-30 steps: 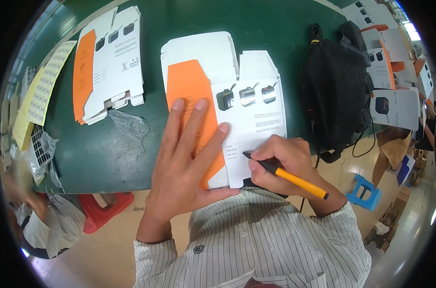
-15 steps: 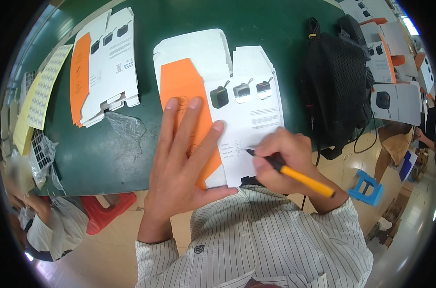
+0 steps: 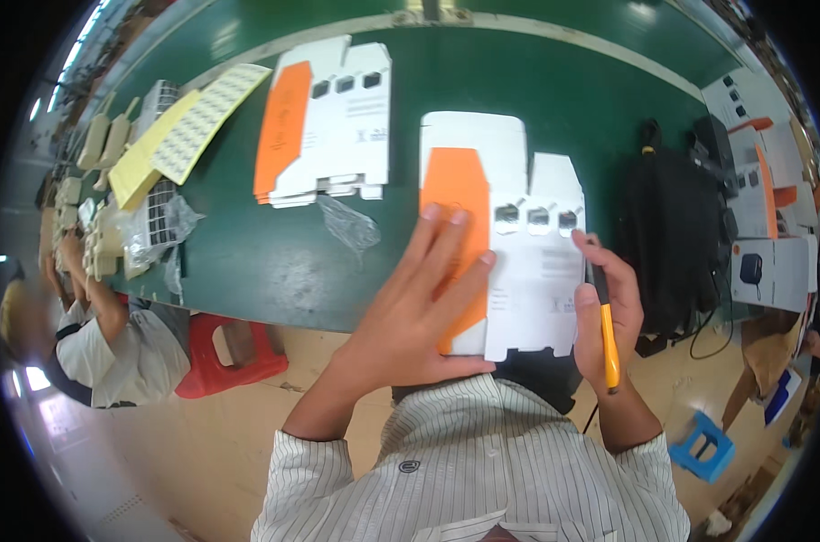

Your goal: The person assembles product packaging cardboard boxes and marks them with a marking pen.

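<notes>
The flat white-and-orange carton (image 3: 532,294) is laid at the near edge of the green table (image 3: 265,271), its orange side pressed by the flattened, spread fingers of the left hand (image 3: 419,312), while a yellow-and-black pen (image 3: 610,348) is gripped by the right hand (image 3: 622,312) beside the carton's right edge. A broad stretch of tabletop is left toward the carton stack (image 3: 346,117), a narrower one toward the black bag (image 3: 667,257); beyond the near edge, a red stool (image 3: 197,370) and a blue stool (image 3: 719,452) are seen on the floor (image 3: 220,452).
</notes>
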A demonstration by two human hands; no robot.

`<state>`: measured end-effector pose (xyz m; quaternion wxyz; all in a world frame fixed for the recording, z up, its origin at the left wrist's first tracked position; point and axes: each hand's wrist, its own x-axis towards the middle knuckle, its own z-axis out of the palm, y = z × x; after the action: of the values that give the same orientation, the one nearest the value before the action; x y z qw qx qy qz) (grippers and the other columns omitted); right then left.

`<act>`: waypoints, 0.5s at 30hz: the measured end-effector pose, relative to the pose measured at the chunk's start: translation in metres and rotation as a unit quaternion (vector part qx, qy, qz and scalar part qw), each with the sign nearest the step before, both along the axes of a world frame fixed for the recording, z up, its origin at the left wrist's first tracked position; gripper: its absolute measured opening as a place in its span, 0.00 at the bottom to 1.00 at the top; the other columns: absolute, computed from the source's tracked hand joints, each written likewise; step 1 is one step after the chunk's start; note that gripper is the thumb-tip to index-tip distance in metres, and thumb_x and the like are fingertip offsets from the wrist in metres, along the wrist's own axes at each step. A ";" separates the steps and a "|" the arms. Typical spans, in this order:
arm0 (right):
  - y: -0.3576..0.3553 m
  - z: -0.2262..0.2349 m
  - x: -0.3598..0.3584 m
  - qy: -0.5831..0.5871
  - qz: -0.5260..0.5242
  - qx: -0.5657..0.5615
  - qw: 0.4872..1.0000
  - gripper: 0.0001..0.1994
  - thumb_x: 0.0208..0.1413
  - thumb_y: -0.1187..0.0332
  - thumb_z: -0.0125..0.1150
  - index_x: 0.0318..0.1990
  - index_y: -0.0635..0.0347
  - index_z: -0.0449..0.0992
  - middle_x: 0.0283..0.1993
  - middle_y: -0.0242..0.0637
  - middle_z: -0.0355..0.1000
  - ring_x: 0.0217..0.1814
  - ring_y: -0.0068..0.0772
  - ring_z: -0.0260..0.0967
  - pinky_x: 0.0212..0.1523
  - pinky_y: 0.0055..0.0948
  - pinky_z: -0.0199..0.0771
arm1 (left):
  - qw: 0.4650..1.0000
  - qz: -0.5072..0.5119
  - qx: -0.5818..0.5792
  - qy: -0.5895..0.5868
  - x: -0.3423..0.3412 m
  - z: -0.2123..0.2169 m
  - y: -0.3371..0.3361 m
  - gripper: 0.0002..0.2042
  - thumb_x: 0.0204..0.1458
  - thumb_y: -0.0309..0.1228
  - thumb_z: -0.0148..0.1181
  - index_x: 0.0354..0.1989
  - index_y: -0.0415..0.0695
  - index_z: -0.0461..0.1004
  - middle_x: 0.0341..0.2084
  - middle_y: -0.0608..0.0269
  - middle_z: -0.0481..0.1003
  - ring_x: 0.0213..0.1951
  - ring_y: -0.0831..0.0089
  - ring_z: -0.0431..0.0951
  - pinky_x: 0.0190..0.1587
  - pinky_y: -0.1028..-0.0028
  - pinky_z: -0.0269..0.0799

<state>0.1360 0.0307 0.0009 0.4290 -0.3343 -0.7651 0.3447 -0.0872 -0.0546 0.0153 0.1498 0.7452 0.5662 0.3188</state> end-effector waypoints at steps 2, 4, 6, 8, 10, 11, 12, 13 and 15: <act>-0.006 0.001 -0.002 0.005 0.016 -0.110 0.994 0.14 0.60 0.71 0.49 0.51 0.68 0.67 0.58 0.57 0.68 0.65 0.50 0.63 0.68 0.41 0.52 | 1.000 -0.001 0.016 0.016 0.001 0.009 -0.002 0.43 0.36 0.52 0.70 0.60 0.39 0.66 0.65 0.38 0.54 0.67 0.36 0.49 0.64 0.51 0.55; -0.008 -0.007 0.007 0.097 0.036 -0.057 0.993 0.16 0.61 0.69 0.49 0.54 0.70 0.65 0.60 0.60 0.64 0.66 0.50 0.61 0.68 0.42 0.52 | 0.997 -0.015 0.048 0.051 0.002 0.021 -0.007 0.43 0.35 0.51 0.71 0.59 0.35 0.66 0.64 0.36 0.55 0.67 0.36 0.50 0.64 0.51 0.56; -0.002 -0.002 0.014 0.139 0.032 0.017 0.990 0.20 0.64 0.63 0.47 0.55 0.70 0.62 0.63 0.64 0.59 0.68 0.49 0.59 0.67 0.43 0.53 | 0.995 -0.018 0.071 0.066 -0.005 0.029 -0.009 0.45 0.34 0.53 0.71 0.59 0.34 0.66 0.64 0.37 0.56 0.67 0.35 0.50 0.63 0.50 0.57; 0.002 0.006 0.019 0.201 0.006 0.040 0.979 0.19 0.65 0.60 0.46 0.54 0.67 0.63 0.61 0.53 0.64 0.66 0.48 0.60 0.68 0.48 0.51 | 0.985 0.039 0.140 0.089 -0.028 0.047 -0.005 0.45 0.33 0.52 0.73 0.60 0.37 0.66 0.65 0.38 0.56 0.67 0.34 0.49 0.62 0.51 0.59; 0.002 0.015 0.023 0.156 -0.026 0.030 0.987 0.17 0.65 0.61 0.46 0.53 0.66 0.64 0.59 0.53 0.66 0.67 0.47 0.60 0.68 0.46 0.51 | 0.966 0.084 0.197 0.147 -0.072 0.072 0.016 0.44 0.33 0.48 0.74 0.60 0.39 0.67 0.65 0.41 0.58 0.67 0.39 0.51 0.62 0.53 0.59; 0.005 0.014 0.023 0.110 0.007 0.012 0.994 0.17 0.63 0.64 0.48 0.53 0.68 0.65 0.58 0.56 0.67 0.65 0.47 0.62 0.67 0.43 0.54 | 0.971 0.098 0.179 0.123 -0.095 0.078 0.025 0.42 0.33 0.46 0.74 0.60 0.40 0.67 0.64 0.43 0.59 0.68 0.42 0.53 0.63 0.55 0.58; 0.007 0.013 0.023 0.062 0.040 -0.006 0.997 0.18 0.62 0.66 0.50 0.54 0.69 0.65 0.56 0.60 0.69 0.64 0.47 0.64 0.66 0.40 0.57 | 0.976 0.112 0.160 0.098 -0.121 0.078 0.032 0.41 0.33 0.43 0.75 0.59 0.40 0.67 0.64 0.45 0.60 0.68 0.46 0.54 0.64 0.56 0.57; 0.005 0.018 0.017 0.014 0.035 -0.027 0.999 0.15 0.59 0.70 0.51 0.52 0.70 0.68 0.53 0.57 0.72 0.63 0.46 0.66 0.65 0.38 0.58 | 0.979 0.109 0.147 0.095 -0.155 0.067 0.043 0.40 0.33 0.42 0.74 0.59 0.40 0.68 0.63 0.46 0.61 0.67 0.48 0.55 0.64 0.57 0.57; 0.009 0.015 0.011 -0.045 0.078 -0.026 0.996 0.15 0.54 0.74 0.58 0.50 0.65 0.71 0.53 0.50 0.73 0.62 0.50 0.66 0.66 0.41 0.58 | 0.984 0.092 0.128 0.083 -0.194 0.041 0.049 0.39 0.33 0.40 0.74 0.58 0.40 0.68 0.63 0.47 0.63 0.67 0.51 0.56 0.64 0.58 0.57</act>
<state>0.1470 0.0397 0.0158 0.3570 -0.3003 -0.7981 0.3814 -0.2808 -0.0054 0.0560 -0.0242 0.7272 0.5971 0.3378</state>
